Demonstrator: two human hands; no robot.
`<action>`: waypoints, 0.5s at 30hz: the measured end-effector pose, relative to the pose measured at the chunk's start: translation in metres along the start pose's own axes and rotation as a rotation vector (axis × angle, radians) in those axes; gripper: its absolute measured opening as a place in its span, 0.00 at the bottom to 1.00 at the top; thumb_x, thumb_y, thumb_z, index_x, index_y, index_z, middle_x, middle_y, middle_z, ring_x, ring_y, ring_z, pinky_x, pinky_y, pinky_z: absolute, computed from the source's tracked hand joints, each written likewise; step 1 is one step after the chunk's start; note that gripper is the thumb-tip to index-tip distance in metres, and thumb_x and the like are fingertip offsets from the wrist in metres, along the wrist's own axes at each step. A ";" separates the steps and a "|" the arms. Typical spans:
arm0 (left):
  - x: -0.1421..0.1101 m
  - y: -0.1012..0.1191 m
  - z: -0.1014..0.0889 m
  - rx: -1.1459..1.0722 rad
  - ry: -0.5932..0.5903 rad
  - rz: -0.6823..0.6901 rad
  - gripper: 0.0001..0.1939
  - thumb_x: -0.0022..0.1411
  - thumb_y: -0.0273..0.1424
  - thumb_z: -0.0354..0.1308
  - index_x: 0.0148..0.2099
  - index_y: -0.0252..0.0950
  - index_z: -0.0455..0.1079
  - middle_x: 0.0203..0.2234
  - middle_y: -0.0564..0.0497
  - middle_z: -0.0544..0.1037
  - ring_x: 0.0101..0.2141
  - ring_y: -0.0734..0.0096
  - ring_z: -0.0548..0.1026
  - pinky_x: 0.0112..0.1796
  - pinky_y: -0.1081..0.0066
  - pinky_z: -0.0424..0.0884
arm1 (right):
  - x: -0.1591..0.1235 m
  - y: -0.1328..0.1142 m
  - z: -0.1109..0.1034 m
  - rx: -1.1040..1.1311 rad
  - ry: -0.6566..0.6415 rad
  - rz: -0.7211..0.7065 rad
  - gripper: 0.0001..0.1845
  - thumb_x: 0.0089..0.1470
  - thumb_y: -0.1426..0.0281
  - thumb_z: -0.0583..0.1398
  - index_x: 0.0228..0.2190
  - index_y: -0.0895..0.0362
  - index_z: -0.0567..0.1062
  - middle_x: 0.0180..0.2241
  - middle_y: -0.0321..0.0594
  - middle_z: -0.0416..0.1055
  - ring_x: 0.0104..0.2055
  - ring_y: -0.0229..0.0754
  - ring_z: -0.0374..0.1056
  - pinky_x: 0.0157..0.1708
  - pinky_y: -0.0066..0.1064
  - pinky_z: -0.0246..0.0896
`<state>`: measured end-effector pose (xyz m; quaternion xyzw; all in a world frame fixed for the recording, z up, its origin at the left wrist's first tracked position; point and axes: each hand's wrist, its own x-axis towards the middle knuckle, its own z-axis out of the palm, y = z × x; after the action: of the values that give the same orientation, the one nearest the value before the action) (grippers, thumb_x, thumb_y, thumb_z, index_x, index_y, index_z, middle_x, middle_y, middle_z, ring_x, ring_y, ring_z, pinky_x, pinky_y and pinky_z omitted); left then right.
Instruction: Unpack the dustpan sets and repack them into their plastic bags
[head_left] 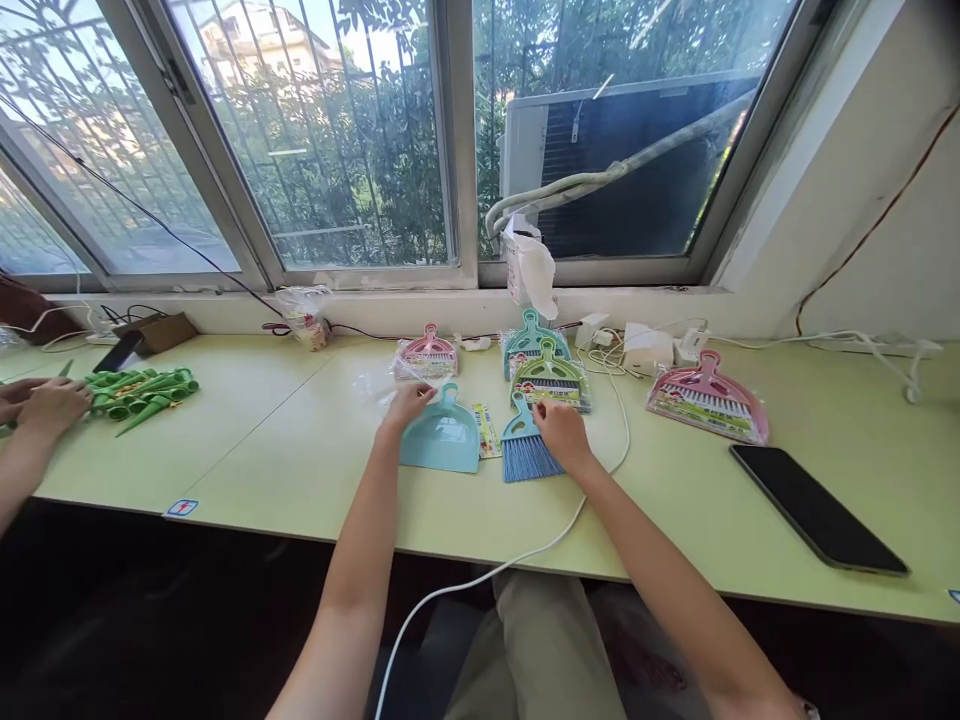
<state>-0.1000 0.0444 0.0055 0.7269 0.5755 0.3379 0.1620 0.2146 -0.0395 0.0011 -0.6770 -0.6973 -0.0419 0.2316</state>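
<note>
My left hand point(411, 403) is closed in a pinch on a clear plastic bag point(369, 388), over the upper left corner of a light blue dustpan point(444, 440). The dustpan lies flat, handle toward the window. To its right is a small brush point(527, 458) with blue bristles and a teal handle. My right hand point(562, 432) is closed at the brush's right side, its fingers curled by the handle. Whatever is in those fingers, if anything, is hidden. Between dustpan and brush lies a printed card point(487, 430).
Bagged brush-and-dustpan sets, one green point(551, 375), one teal point(531, 338), two pink point(709, 400), lie around. A phone point(817, 508) rests at right. A white cable point(517, 558) crosses the table edge. At left, another person's hands point(52, 405) touch green pieces point(139, 390).
</note>
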 end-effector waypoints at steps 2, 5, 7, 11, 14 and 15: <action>0.002 0.004 -0.001 -0.018 0.238 0.022 0.13 0.62 0.35 0.52 0.40 0.36 0.75 0.34 0.46 0.78 0.35 0.64 0.74 0.39 0.66 0.69 | -0.001 0.003 -0.005 0.047 0.065 0.031 0.15 0.65 0.66 0.51 0.37 0.56 0.77 0.35 0.43 0.79 0.36 0.43 0.72 0.32 0.30 0.53; 0.004 0.009 -0.003 -0.047 0.461 0.064 0.12 0.63 0.28 0.49 0.43 0.37 0.74 0.37 0.45 0.77 0.37 0.64 0.74 0.39 0.66 0.72 | -0.002 0.007 -0.009 0.082 0.100 0.080 0.16 0.65 0.65 0.51 0.38 0.54 0.78 0.36 0.42 0.79 0.37 0.43 0.72 0.32 0.29 0.52; 0.004 0.012 -0.002 -0.062 0.520 0.096 0.12 0.63 0.26 0.49 0.43 0.37 0.74 0.38 0.45 0.76 0.36 0.65 0.74 0.38 0.66 0.73 | -0.003 0.008 -0.009 0.085 0.094 0.100 0.16 0.65 0.64 0.51 0.39 0.54 0.78 0.35 0.42 0.79 0.37 0.44 0.72 0.32 0.29 0.53; 0.002 0.016 0.002 -0.063 0.533 0.158 0.12 0.61 0.23 0.50 0.41 0.37 0.73 0.38 0.46 0.74 0.36 0.66 0.74 0.39 0.66 0.73 | -0.004 0.008 -0.006 0.086 0.048 0.107 0.17 0.65 0.64 0.51 0.39 0.55 0.78 0.34 0.42 0.79 0.37 0.43 0.72 0.33 0.29 0.53; 0.002 0.016 0.005 -0.047 0.495 0.179 0.11 0.61 0.22 0.50 0.40 0.37 0.73 0.38 0.46 0.74 0.36 0.67 0.74 0.39 0.66 0.74 | -0.005 0.006 -0.004 0.088 0.024 0.093 0.16 0.65 0.64 0.51 0.39 0.55 0.78 0.34 0.42 0.79 0.36 0.43 0.72 0.32 0.28 0.52; 0.002 0.016 0.006 -0.040 0.486 0.183 0.11 0.61 0.22 0.49 0.39 0.37 0.73 0.38 0.46 0.74 0.36 0.67 0.74 0.39 0.67 0.74 | -0.006 0.006 -0.004 0.089 0.025 0.088 0.16 0.65 0.64 0.51 0.39 0.55 0.78 0.34 0.42 0.79 0.36 0.43 0.73 0.32 0.28 0.51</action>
<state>-0.0840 0.0429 0.0118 0.6702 0.5225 0.5271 0.0020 0.2213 -0.0456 0.0006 -0.6954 -0.6652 -0.0090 0.2716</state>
